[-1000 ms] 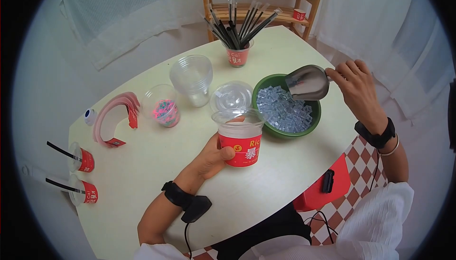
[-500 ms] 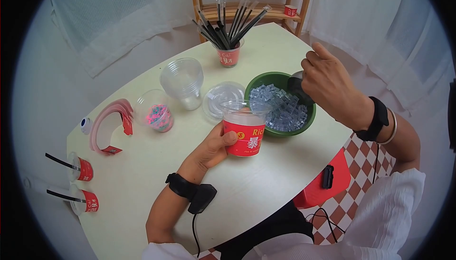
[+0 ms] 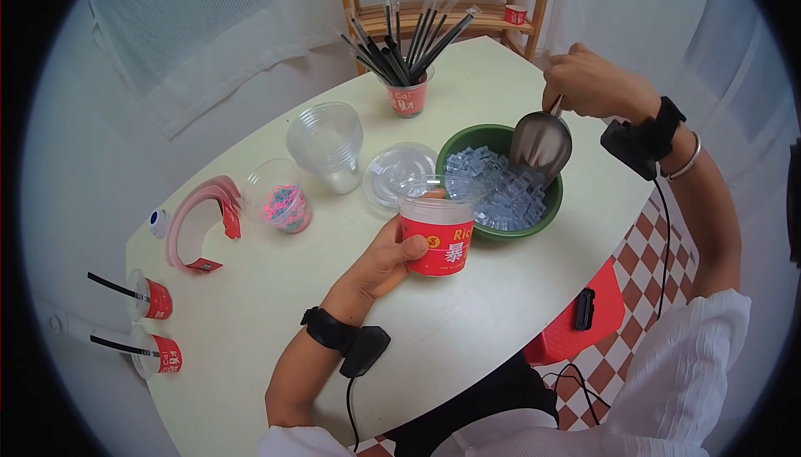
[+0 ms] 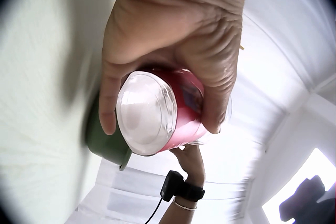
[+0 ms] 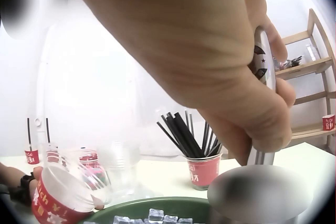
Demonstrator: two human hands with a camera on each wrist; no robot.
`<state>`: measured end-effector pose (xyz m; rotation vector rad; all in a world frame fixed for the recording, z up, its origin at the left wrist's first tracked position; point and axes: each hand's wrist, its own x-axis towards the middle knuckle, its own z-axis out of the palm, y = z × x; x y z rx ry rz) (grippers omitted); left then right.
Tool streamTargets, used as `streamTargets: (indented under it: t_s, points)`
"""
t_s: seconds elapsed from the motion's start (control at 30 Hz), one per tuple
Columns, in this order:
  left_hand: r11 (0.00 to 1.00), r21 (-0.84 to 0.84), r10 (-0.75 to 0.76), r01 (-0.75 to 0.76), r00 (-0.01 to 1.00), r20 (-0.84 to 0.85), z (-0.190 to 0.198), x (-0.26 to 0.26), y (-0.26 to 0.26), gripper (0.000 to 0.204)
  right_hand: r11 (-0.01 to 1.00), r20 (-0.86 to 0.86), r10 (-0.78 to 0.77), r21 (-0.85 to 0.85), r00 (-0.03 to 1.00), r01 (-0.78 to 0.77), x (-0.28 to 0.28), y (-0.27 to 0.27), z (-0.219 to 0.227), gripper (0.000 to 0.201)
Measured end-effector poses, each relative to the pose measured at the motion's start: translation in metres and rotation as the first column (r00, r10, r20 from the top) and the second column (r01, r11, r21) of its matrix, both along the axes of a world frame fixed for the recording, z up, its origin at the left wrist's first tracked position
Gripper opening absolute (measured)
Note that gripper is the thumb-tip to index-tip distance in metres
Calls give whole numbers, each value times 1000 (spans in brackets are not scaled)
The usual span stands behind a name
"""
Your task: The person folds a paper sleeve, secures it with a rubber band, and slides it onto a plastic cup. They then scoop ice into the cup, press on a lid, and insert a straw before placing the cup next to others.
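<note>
Left hand [image 3: 380,262] still grips the cup [image 3: 437,248], right hand [image 3: 599,84] the scoop [image 3: 541,141], now tipped steeply downward.

Bare tabletop [image 3: 476,323] right of the left forearm [image 3: 294,369], green bowl [image 3: 484,136] beyond.

Your left hand [image 3: 384,260] grips with its thumb [image 3: 412,247] on the side nearest you and its fingers [image 4: 108,103] spread opposite. Your left forearm [image 3: 296,378] slants forward and inward from a bent elbow. Well apart and farther forward, your right hand [image 3: 599,83] shows its back, fingers [image 5: 277,44] curled in a firm hold. Your right wrist [image 3: 647,105] angles inward from your right forearm [image 3: 713,207], which points forward.
</note>
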<state>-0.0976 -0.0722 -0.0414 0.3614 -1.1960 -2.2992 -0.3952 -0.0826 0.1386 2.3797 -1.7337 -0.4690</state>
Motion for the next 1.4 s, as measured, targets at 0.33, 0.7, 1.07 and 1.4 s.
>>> streamTargets:
  t_s: [0.33,0.7,1.07,1.4]
  points:
    - [998,-36,45,-44,998,36,-2,-2,1,104,978,417,-165,186,894,94,-43,-10,-25,33]
    - [998,-44,53,-51,998,42,2,-3,1,104,960,639,-192,279,745,9,-47,4,-60,32]
    - [997,-52,63,-59,996,63,5,-3,1,107,984,700,-130,181,703,2,-57,33,-83,29]
    - [996,-72,52,-50,999,18,-5,-2,-2,106,931,586,219,-365,780,13,-49,67,-114,28]
